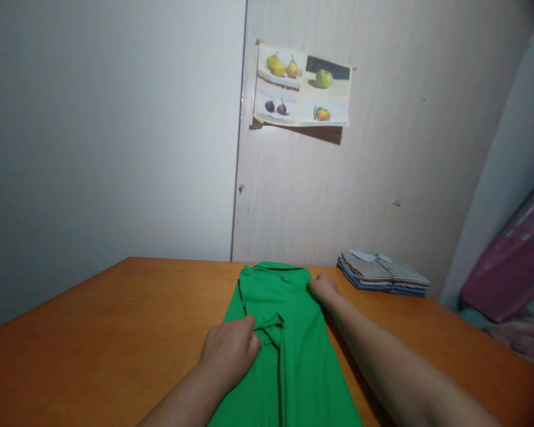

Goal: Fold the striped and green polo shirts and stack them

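A green garment (302, 356) lies lengthwise on the orange-brown table (160, 320), its far end folded over near the table's back edge. My left hand (232, 349) is closed on the garment at its left side, around mid-length, where the cloth is creased and bunched. Farther away, my right hand (326, 287) pinches the garment's upper right edge near the far end. The fingertips of both hands are partly hidden by the hands and the cloth. The garment's near end runs out of the bottom of the view.
A stack of folded shirts (382, 273), a striped one on top, sits at the table's back right. Behind the table, a sheet of fruit pictures (301, 89) is fixed to a pale panel. Pink fabric (507, 267) lies beyond the table at the right.
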Demonstrator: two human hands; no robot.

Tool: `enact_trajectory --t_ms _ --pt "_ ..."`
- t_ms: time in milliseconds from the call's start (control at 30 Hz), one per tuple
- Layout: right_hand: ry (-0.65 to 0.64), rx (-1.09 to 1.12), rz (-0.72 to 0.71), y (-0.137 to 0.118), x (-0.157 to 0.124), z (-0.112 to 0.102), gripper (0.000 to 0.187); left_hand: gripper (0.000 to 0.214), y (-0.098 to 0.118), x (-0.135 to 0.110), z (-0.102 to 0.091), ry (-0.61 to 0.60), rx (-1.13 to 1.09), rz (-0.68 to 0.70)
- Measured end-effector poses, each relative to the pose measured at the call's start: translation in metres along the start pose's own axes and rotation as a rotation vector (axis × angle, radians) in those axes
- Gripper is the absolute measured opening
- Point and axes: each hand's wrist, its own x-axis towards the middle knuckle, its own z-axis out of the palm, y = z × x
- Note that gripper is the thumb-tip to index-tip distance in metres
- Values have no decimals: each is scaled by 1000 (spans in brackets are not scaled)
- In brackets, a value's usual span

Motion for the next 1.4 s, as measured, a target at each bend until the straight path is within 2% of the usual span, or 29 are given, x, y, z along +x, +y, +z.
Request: enact_trajectory --t_ms 67,200,367,433,533,633,700,900,1067,1200,1300,1400 --pt "-14 17 9 -3 2 1 42 27 0 0 0 0 3 2" --pt "-26 23 18 -4 5 2 30 27 0 0 0 -3 5 -8" --pt "14 -15 38 -3 1 2 32 27 0 0 0 -5 -1 -19" --pt "35 -35 6 -7 -1 2 34 27 1 0 -1 -4 6 -19" --pt "46 -68 -122 -15 -3 3 37 27 1 0 -1 -12 22 -11" --pt "-21 -101 -269 -20 -3 7 36 27 1 -1 0 -4 27 -3" --pt "-86 -123 -317 -17 -2 11 38 26 0 -1 1 3 24 -3" --pt "-167 -179 -280 -2 8 12 51 26 -2 0 3 15 26 7" --pt "-161 -199 -306 -25 9 5 49 26 -1 0 4 29 29 8" --pt "-199 -169 -422 -39 -4 15 60 26 1 -2 1 31 28 8" --pt "-242 -176 -431 -30 -11 23 69 27 2 -3 -3 27 24 -6" --pt "-253 -187 -403 -24 -11 20 72 28 2 -2 -6 9 28 -63"
